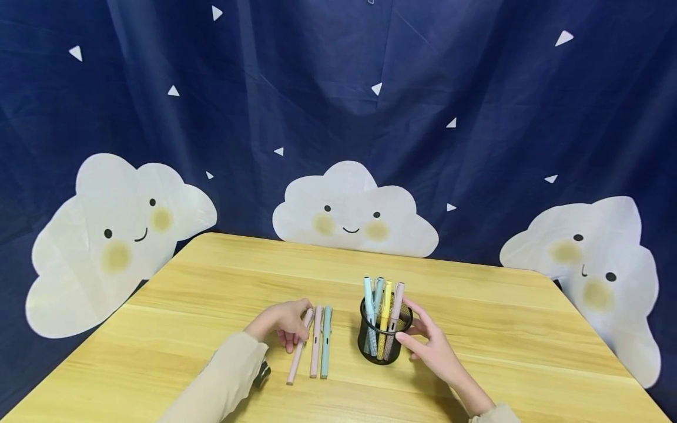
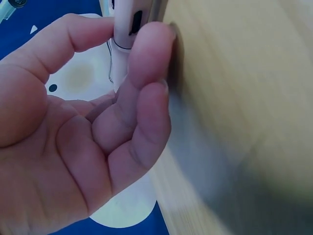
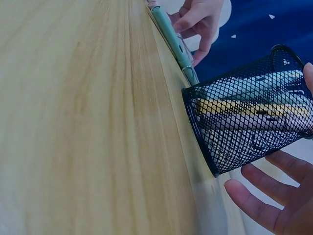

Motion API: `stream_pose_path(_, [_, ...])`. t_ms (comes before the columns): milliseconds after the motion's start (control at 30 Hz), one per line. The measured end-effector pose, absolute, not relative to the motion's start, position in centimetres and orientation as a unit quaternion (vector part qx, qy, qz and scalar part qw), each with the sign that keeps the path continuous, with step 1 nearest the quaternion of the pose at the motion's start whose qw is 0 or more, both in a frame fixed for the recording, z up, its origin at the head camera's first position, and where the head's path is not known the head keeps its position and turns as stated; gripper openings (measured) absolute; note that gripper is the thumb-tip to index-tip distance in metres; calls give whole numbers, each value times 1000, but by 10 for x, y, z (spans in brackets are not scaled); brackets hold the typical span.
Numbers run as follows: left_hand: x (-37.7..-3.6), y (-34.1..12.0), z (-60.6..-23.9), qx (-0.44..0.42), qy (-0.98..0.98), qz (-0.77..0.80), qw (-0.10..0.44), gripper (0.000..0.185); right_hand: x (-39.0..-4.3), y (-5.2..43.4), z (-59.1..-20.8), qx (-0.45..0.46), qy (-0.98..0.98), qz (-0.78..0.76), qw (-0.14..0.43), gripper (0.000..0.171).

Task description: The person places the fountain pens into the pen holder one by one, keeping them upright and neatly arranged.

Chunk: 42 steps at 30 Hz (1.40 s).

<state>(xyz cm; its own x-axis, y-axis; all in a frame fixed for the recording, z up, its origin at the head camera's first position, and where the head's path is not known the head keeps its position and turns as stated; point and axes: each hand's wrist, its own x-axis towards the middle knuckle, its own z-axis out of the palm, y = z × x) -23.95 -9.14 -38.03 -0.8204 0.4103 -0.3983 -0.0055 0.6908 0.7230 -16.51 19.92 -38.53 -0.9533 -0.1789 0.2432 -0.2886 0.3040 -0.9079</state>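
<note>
1. right at the middle of the wooden table, three pens lie side by side, pointing away from the person: a pale pink pen on the left, a second pink pen in the middle, and a light blue pen on the right.
2. the left hand rests on the far end of the pale pink pen, fingers curled round it; the left wrist view shows the thumb and a fingertip pinching the pen's barrel against the table.
3. the other two pens on the table lie just beside that hand, untouched as far as the head view shows.
4. just to the right of the light blue pen stands a black mesh cup, upright, with four pens in it: two pale blue, one yellow and one pinkish, all sticking up above the rim.
5. the right hand sits at the cup's right side, fingers spread and fairly straight; the thumb reaches toward the cup's lower wall and the fingertips lie near its rim. in the right wrist view the fingers are loose and open beside the mesh, and i cannot tell if they touch it.
6. both arms wear beige sleeves.
7. behind the table hangs a dark blue curtain with white smiling clouds and small white triangles.
</note>
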Motion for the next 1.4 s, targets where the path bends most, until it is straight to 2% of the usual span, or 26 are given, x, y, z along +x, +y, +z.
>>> stream_pose_path(300, [-239,-93,-377,124,874,384,271,60,-177,207,-405,118,-807,577,40,65])
stream_pose_path(800, [-238,-95,-368,142,872,392,256,58,-177,207,-406,127,-803,580,43,65])
stream_pose_path(1167, [-243,-93,-365,168,869,407,225,66,-178,207,-407,132,-804,578,47,65])
stream_pose_path(1400, [-243,-88,-362,189,851,435,226,71,-176,206,-405,131,-806,576,43,65])
